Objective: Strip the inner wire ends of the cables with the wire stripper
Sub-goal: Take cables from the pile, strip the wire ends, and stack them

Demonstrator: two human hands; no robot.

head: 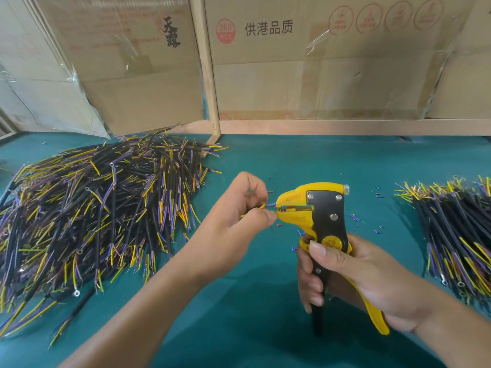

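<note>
My right hand point(342, 277) grips the handles of a yellow and black wire stripper point(321, 208), held upright over the green table. My left hand point(239, 216) pinches a cable point(261, 207) by its coloured inner wires, yellow and blue, right at the stripper's jaws. The blue wire end sits in the jaw mouth. Most of that cable is hidden behind my left hand.
A large heap of black cables point(87, 216) with yellow and purple inner wires covers the table's left side. A smaller pile of cables point(457, 235) lies at the right edge. Small bits of cut insulation point(354, 217) dot the green mat point(265, 288). Cardboard boxes point(292, 62) stand behind.
</note>
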